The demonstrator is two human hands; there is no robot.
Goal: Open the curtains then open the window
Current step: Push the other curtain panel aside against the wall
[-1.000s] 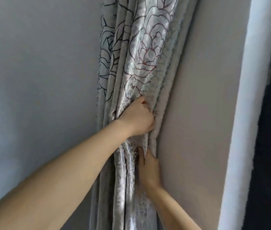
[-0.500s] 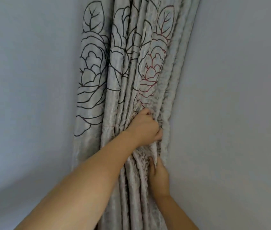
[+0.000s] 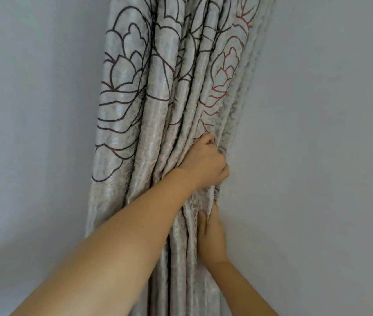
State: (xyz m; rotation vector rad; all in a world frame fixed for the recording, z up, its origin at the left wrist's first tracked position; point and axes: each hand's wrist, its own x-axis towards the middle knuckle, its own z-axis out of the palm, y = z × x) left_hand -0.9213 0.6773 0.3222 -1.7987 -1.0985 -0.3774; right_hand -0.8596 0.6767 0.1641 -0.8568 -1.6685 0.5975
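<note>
A silver-grey curtain (image 3: 149, 106) with outlined flowers in black and red hangs bunched in folds in a wall corner. My left hand (image 3: 206, 165) reaches across from the lower left and grips the right edge of the folds, fingers closed around the fabric. Just below it, my right hand (image 3: 210, 233) comes up from the bottom and pinches the same edge between thumb and fingers. No window shows in this view.
A plain pale grey wall (image 3: 317, 133) fills the right side, touching the curtain's edge. Another pale wall (image 3: 32, 110) runs along the left of the curtain.
The view has swung left: the white frame and dark strip at the right are gone. The bunched curtain has spread wider on the left. Both hands keep their grip on its right edge.
</note>
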